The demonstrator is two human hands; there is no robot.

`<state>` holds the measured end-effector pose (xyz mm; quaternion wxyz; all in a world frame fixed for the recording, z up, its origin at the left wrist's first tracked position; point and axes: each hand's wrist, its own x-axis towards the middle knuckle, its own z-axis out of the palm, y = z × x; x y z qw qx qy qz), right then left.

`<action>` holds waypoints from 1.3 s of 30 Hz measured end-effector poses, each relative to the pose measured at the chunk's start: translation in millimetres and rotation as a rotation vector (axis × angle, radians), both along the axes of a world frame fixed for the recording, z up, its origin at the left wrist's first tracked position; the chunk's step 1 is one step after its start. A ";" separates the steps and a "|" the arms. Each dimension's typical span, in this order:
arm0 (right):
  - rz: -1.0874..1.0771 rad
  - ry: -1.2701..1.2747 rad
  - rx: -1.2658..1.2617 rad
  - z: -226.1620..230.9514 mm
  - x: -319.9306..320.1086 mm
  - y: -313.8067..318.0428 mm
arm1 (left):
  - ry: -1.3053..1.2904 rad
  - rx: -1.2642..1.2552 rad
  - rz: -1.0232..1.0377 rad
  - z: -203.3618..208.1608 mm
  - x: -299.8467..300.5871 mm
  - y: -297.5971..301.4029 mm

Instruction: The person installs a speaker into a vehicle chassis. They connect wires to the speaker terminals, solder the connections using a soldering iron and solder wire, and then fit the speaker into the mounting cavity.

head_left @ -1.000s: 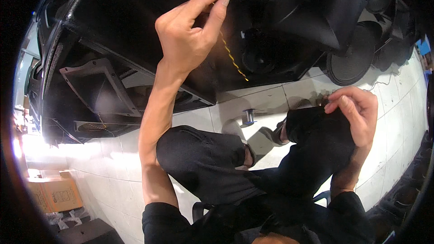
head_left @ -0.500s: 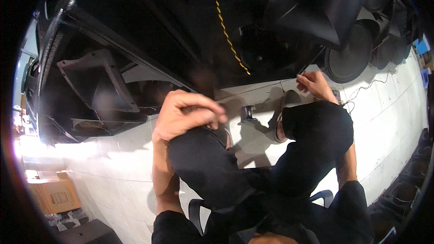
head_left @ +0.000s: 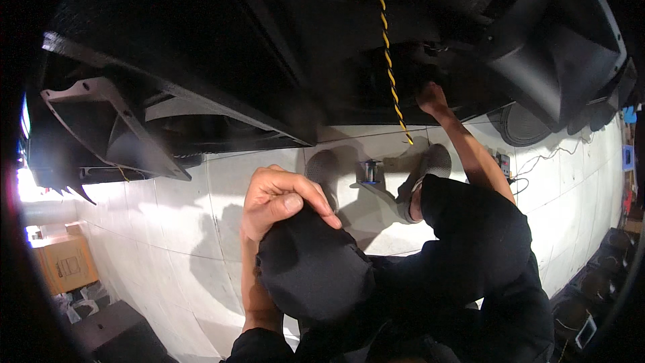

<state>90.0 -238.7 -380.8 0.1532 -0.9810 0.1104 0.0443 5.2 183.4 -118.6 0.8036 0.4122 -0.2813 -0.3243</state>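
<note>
At upper centre, a twisted yellow-and-black wire (head_left: 388,57) is dangling. My left hand (head_left: 279,198) is resting curled, thumb and fingertips apart; my right hand (head_left: 433,99) is blurring into dimness, its fingers' state unclear.

The person wears a black top (head_left: 514,319); at the lower edge of the frame, its left sleeve (head_left: 259,347) ends near the elbow, and the forearm below is bare. The trousers (head_left: 316,269) are also black, of plain cloth, loose and rounded over the knees. Near the centre are two grey shoes (head_left: 438,160) with a finely textured upper side. The left grip (head_left: 277,195), a bare hand, shows a short thumbnail.
</note>
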 end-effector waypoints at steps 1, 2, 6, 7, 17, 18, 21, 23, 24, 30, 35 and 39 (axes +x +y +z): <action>-0.060 0.067 0.001 -2.3 5.5 1.9 | -0.004 -0.001 -0.008 -0.6 1.5 -2.6; -0.061 0.060 0.041 -6.4 9.2 -0.5 | -0.008 -0.006 -0.020 -0.5 2.8 -5.9; -0.322 0.064 0.567 -27.3 13.7 -17.0 | -0.137 -0.013 -0.049 -1.5 13.0 -12.9; -0.454 0.072 0.787 -34.2 12.7 -26.1 | -0.131 -0.005 -0.037 -1.1 14.0 -14.5; -0.148 0.361 0.815 -11.2 34.9 -46.9 | -0.035 0.022 0.014 -5.6 12.0 -17.4; -0.130 0.301 0.877 -6.5 34.4 -40.9 | -0.039 0.024 0.022 -5.3 11.6 -17.5; -0.074 -0.023 1.143 18.2 19.6 9.8 | -0.051 0.092 0.066 -4.5 7.3 -8.1; -0.074 -0.216 1.251 28.8 13.6 16.5 | -0.065 0.112 0.079 -0.7 8.1 -12.3; -0.089 -0.277 1.273 26.6 13.0 15.6 | -0.070 0.120 0.076 0.9 8.4 -15.7; -0.277 0.004 0.946 149.6 -23.4 59.7 | 0.097 -0.023 0.089 -7.5 4.1 -1.5; -0.143 0.188 1.023 236.3 -70.7 75.1 | -0.013 0.006 0.194 -6.6 5.1 16.7; -0.086 0.372 0.889 302.7 -96.7 94.2 | -0.118 0.093 0.290 6.9 4.7 33.6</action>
